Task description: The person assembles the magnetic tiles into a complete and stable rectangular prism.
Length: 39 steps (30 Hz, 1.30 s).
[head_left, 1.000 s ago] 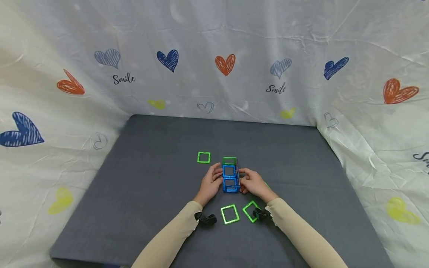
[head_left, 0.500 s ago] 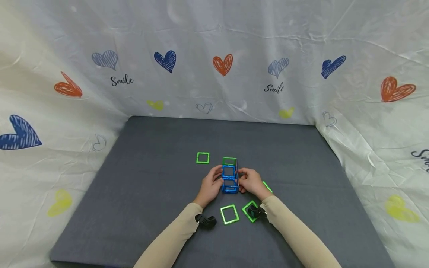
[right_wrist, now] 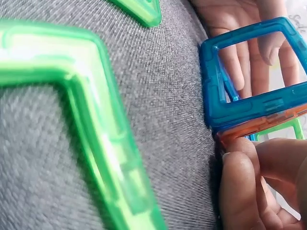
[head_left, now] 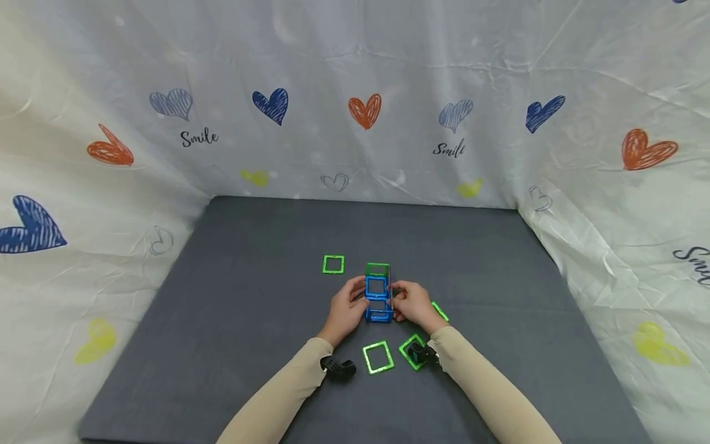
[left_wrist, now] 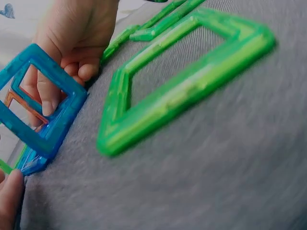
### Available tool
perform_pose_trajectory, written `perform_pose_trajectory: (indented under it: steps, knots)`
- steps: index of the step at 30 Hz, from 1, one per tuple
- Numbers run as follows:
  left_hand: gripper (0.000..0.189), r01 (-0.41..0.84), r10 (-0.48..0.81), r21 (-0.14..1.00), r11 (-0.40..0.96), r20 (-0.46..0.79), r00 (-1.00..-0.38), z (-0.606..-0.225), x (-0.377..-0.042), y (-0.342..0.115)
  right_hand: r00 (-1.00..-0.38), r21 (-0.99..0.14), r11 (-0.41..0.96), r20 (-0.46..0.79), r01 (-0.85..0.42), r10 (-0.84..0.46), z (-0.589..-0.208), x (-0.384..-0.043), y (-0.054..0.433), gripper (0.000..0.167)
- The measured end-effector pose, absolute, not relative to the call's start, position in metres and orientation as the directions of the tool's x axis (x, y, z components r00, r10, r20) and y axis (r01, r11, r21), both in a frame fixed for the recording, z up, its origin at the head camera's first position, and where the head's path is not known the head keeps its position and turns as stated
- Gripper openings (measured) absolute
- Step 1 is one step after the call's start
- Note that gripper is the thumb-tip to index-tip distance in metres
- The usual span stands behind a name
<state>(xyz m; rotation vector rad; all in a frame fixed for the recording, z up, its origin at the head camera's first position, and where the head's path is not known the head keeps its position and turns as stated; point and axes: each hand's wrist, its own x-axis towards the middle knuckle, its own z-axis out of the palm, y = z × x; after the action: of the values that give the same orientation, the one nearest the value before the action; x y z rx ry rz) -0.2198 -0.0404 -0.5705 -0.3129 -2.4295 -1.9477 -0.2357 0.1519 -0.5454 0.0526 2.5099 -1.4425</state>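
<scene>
A small open structure of magnetic-looking square frames (head_left: 376, 298) stands near the middle of the tabletop (head_left: 183, 345), between the person's hands. A blue frame (right_wrist: 268, 106) stands upright at its near end, an orange frame (right_wrist: 264, 123) forms the right side, and a green frame (head_left: 378, 265) shows at the far end.

The right hand (head_left: 413, 305) pinches the orange frame low down, one finger reaching inside, probably because gripping both faces lets the person control that wall closely. The left hand (head_left: 345, 309) lies along the opposite side, its fingers fairly straight and its thumb at the near lower edge; it seems to act as a brace, so that pressure from the right does not push the light structure away. The hands are apart, with the structure between them.

Loose green pieces lie around: a near green square (head_left: 382, 370) and a tilted green square (head_left: 407, 342) in front, a far green square (head_left: 334, 272) beyond the left hand, and a partly hidden green piece (head_left: 440, 311) beside the right wrist. They are likely kept there to be within easy reach without crowding the structure.
</scene>
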Motion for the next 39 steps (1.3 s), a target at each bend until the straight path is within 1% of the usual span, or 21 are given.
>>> perform_pose_trajectory:
  steps: [2,4,7,9,10,12,15,17,19,23,27,31,39]
  knots:
    - [0.049,0.198,0.120,0.942,0.270,0.171,-0.978,-0.568,-0.223,-0.043,-0.968,-0.845,0.512,-0.234,0.155,-0.093,-0.546,-0.235,0.153,0.041]
    - [0.047,0.243,0.089,0.899,0.364,0.226,-0.970,-0.566,-0.231,-0.047,-0.967,-0.845,0.512,-0.235,0.154,-0.097,-0.546,-0.235,0.154,0.040]
    - [0.043,0.297,0.072,0.789,0.538,0.309,-0.948,-0.559,-0.248,-0.055,-0.968,-0.848,0.508,-0.231,0.150,-0.100,-0.547,-0.235,0.154,0.040]
    - [0.041,0.308,0.083,0.699,0.645,0.336,-0.938,-0.555,-0.261,-0.061,-0.970,-0.852,0.502,-0.223,0.145,-0.099,-0.549,-0.235,0.155,0.040]
    - [0.040,0.296,0.091,0.654,0.696,0.329,-0.940,-0.554,-0.267,-0.065,-0.970,-0.854,0.500,-0.220,0.142,-0.101,-0.549,-0.235,0.154,0.040]
    - [0.041,0.261,0.119,0.563,0.784,0.277,-0.954,-0.550,-0.279,-0.071,-0.970,-0.857,0.494,-0.222,0.146,-0.100,-0.550,-0.234,0.153,0.040]
    - [0.045,0.231,0.189,0.435,0.870,0.138,-0.972,-0.545,-0.293,-0.076,-0.968,-0.853,0.499,-0.231,0.156,-0.092,-0.551,-0.233,0.153,0.040]
    - [0.047,0.240,0.242,0.372,0.897,0.044,-0.969,-0.541,-0.300,-0.079,-0.967,-0.848,0.503,-0.240,0.166,-0.086,-0.551,-0.232,0.153,0.039]
    - [0.047,0.256,0.283,0.340,0.905,-0.031,-0.959,-0.537,-0.304,-0.080,-0.967,-0.846,0.507,-0.240,0.166,-0.084,-0.551,-0.232,0.153,0.038]
    - [0.046,0.270,0.319,0.318,0.909,-0.112,-0.941,-0.529,-0.311,-0.080,-0.969,-0.853,0.499,-0.228,0.155,-0.090,-0.551,-0.234,0.154,0.038]
    - [0.042,0.285,0.335,0.311,0.906,-0.117,-0.935,-0.524,-0.312,-0.080,-0.972,-0.862,0.487,-0.215,0.143,-0.097,-0.551,-0.234,0.154,0.039]
    - [0.037,0.315,0.356,0.297,0.901,-0.096,-0.929,-0.522,-0.311,-0.081,-0.972,-0.860,0.490,-0.214,0.141,-0.096,-0.551,-0.235,0.155,0.039]
    - [0.034,0.354,0.390,0.290,0.889,-0.076,-0.918,-0.520,-0.307,-0.083,-0.972,-0.857,0.495,-0.215,0.142,-0.095,-0.551,-0.234,0.154,0.038]
